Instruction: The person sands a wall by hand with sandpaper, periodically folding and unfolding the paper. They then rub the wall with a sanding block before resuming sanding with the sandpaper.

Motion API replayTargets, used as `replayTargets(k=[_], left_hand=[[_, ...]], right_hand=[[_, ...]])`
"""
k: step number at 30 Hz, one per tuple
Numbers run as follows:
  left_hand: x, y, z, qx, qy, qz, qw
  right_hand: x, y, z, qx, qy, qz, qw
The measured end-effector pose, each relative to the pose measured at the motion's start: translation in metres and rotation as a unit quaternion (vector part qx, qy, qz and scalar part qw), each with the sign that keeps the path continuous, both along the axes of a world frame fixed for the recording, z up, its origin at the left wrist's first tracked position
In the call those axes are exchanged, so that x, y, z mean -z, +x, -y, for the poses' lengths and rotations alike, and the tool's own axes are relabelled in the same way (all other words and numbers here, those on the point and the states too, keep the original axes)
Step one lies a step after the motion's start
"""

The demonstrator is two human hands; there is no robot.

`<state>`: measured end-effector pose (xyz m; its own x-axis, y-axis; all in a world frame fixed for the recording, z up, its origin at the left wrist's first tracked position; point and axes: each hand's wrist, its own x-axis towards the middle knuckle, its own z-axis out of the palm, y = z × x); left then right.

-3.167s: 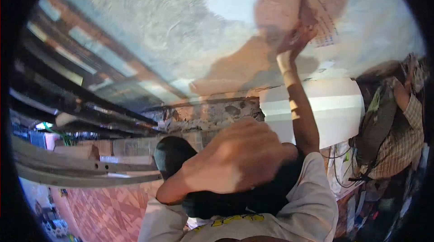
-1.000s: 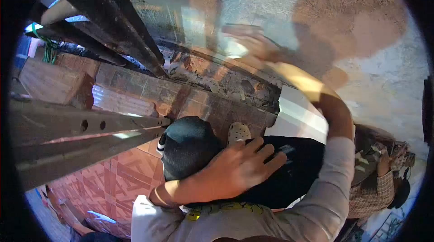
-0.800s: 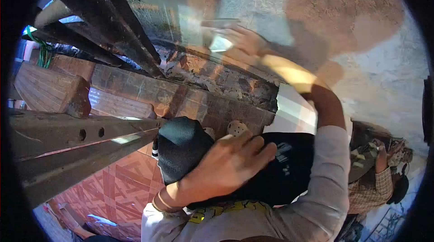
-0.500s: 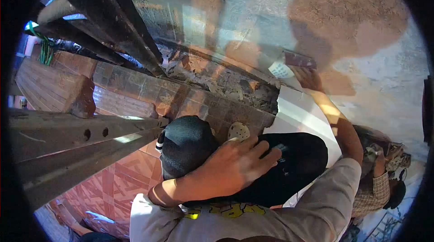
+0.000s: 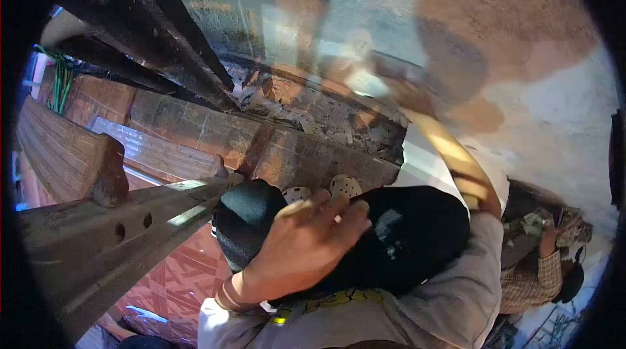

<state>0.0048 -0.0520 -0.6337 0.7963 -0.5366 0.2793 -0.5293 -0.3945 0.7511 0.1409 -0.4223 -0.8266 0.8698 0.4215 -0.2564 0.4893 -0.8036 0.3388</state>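
My left hand (image 5: 306, 238) lies over my black-clad legs, its fingers loosely bent and apart, holding nothing. The knee (image 5: 251, 218) on the left and the other knee (image 5: 427, 218) show on either side of it. A white shoe with holes (image 5: 344, 186) peeks out past my fingertips. My right arm stretches up to the wall (image 5: 521, 81), where my right hand (image 5: 401, 91) is smeared by motion. It is closed on a flat tool with a dark edge, held against the wall; its exact kind I cannot tell. A bright white patch (image 5: 367, 83) shows beside that hand.
A brown ledge (image 5: 293, 153) runs below the wall, with crumbled debris (image 5: 326, 111) behind it. A metal beam with holes (image 5: 130, 231) and dark poles (image 5: 176, 29) stand at left. White sheeting (image 5: 420, 163) lies under my right arm. Another person in plaid (image 5: 535, 284) works at right.
My right hand has swept left along the wall, blurred, with the white patch shifting left as well. My left hand and knees sit slightly further left in view, and a second shoe now shows.
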Motion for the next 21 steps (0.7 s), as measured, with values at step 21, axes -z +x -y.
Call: replayTargets(k=[21], left_hand=[[-0.008, -0.001, 0.001, 0.0, 0.058, -0.082, 0.995]], right_hand=[[-0.01, -0.007, -0.024, 0.204, 0.142, -0.137, 0.959]])
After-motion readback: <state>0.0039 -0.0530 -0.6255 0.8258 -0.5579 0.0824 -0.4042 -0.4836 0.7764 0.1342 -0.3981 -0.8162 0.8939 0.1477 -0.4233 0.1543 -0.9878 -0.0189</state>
